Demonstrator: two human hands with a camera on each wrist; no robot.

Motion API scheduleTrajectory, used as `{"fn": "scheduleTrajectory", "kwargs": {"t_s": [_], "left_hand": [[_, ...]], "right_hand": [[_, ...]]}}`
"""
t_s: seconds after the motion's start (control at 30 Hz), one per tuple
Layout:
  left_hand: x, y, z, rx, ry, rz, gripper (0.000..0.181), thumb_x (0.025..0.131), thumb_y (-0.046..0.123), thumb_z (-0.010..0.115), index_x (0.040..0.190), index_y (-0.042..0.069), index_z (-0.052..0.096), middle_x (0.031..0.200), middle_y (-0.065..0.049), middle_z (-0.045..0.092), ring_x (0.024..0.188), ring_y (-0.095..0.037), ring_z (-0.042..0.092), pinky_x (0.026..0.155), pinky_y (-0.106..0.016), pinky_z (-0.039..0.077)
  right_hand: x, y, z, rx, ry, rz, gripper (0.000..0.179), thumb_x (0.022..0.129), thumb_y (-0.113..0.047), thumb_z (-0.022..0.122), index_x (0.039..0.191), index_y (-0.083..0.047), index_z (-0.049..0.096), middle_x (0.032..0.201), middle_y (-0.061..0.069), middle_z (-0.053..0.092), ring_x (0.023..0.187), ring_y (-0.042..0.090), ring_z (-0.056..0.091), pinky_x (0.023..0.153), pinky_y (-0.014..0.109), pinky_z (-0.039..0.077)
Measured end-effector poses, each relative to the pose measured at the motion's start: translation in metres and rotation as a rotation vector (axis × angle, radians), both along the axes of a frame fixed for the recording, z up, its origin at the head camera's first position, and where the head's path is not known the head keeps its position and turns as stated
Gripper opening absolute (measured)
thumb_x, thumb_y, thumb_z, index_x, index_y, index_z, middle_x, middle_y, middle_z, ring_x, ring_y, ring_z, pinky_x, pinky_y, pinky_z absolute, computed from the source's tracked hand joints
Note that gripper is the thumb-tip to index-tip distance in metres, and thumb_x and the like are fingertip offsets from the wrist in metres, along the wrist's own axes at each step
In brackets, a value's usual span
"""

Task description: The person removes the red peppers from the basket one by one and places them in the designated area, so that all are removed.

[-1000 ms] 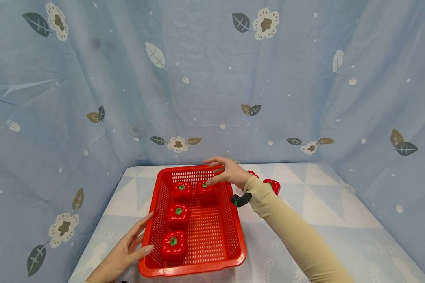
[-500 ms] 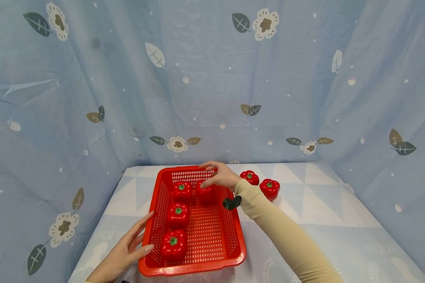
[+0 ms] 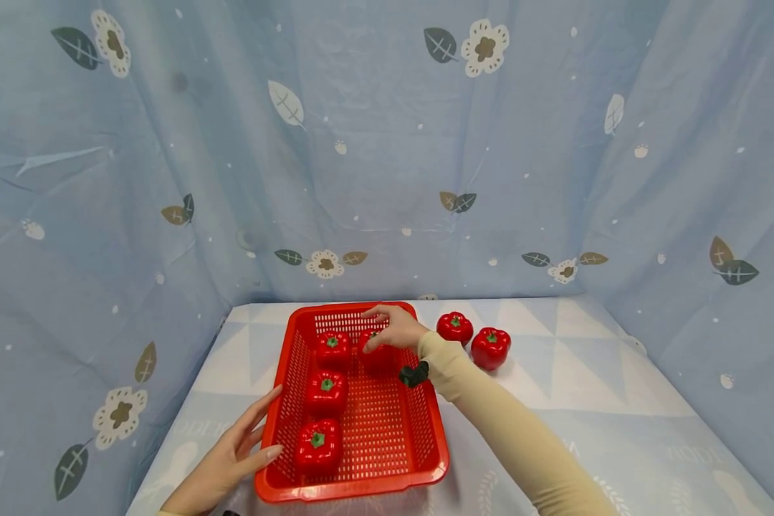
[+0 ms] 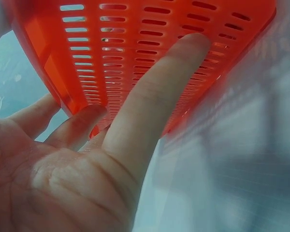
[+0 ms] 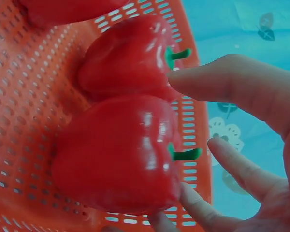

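Observation:
A red perforated plastic basket (image 3: 377, 437) holds several glossy red bell peppers with green stems. My left hand (image 3: 228, 455) rests straight fingers and thumb against the outside of its left wall; in the left wrist view the thumb (image 4: 150, 96) lies along the slots. My right hand (image 3: 396, 331) reaches over the far right part of the basket, fingers spread loosely around a bell pepper (image 5: 116, 154). There, the fingers are right at its lower side, while the thumb (image 5: 203, 82) is near the stem of the neighbouring pepper (image 5: 125, 58). The right hand partly hides the pepper in the head view.
Two more red bell peppers, one at the back (image 3: 454, 327) and one nearer (image 3: 490, 348), sit on the table to the right of the basket. A pale patterned cloth (image 3: 574, 373) covers the table. Blue printed curtains (image 3: 387, 158) stand behind and at both sides.
My right hand has moved left and slightly down over the basket, uncovering the two peppers on the table. The left hand stays at the basket's side, and the peppers have not visibly shifted.

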State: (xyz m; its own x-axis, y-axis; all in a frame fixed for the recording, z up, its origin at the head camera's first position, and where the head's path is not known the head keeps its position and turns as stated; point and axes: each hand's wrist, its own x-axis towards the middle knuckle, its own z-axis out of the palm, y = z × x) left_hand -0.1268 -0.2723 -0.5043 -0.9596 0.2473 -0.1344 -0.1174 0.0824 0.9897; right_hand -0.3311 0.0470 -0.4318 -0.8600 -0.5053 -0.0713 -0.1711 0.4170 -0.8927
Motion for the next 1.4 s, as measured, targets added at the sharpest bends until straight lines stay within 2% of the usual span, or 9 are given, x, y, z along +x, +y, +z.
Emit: {"fn": "scheduleTrajectory", "kwargs": {"t_s": [0.27, 0.63, 0.97, 1.4], "left_hand": [[0.000, 0.000, 0.001, -0.020, 0.026, -0.022, 0.084, 0.108, 0.014, 0.070, 0.175, 0.024, 0.020, 0.181, -0.019, 0.008, 0.159, -0.057, 0.022, 0.101, -0.043, 0.061], [0.001, 0.000, 0.001, -0.017, 0.023, -0.015, 0.083, 0.108, 0.015, 0.069, 0.175, 0.027, 0.022, 0.181, -0.017, 0.009, 0.160, -0.057, 0.022, 0.101, -0.042, 0.061], [0.003, 0.001, 0.001, -0.018, 0.013, -0.005, 0.083, 0.108, 0.014, 0.069, 0.175, 0.027, 0.022, 0.181, -0.017, 0.009, 0.160, -0.058, 0.020, 0.102, -0.042, 0.061], [0.002, 0.001, 0.001, -0.012, 0.002, 0.001, 0.083, 0.108, 0.015, 0.070, 0.175, 0.026, 0.022, 0.181, -0.018, 0.009, 0.159, -0.058, 0.023, 0.098, -0.045, 0.063]], "right_hand": [[-0.001, -0.005, -0.007, 0.053, -0.005, -0.005, 0.069, 0.082, -0.006, 0.091, 0.147, -0.005, 0.066, 0.144, 0.022, 0.058, 0.126, 0.036, 0.057, 0.101, 0.045, 0.057], [-0.001, -0.009, -0.015, 0.088, -0.035, -0.051, 0.057, 0.084, -0.011, 0.093, 0.137, -0.008, 0.072, 0.147, 0.018, 0.059, 0.133, 0.037, 0.055, 0.109, 0.053, 0.053], [-0.001, -0.011, -0.018, 0.079, -0.035, -0.050, 0.057, 0.083, -0.011, 0.093, 0.137, -0.008, 0.073, 0.142, 0.016, 0.061, 0.126, 0.034, 0.055, 0.107, 0.050, 0.054], [0.001, -0.011, -0.018, 0.081, -0.008, -0.052, 0.056, 0.083, -0.013, 0.094, 0.135, -0.007, 0.073, 0.140, 0.016, 0.063, 0.127, 0.034, 0.056, 0.108, 0.052, 0.053]]}}
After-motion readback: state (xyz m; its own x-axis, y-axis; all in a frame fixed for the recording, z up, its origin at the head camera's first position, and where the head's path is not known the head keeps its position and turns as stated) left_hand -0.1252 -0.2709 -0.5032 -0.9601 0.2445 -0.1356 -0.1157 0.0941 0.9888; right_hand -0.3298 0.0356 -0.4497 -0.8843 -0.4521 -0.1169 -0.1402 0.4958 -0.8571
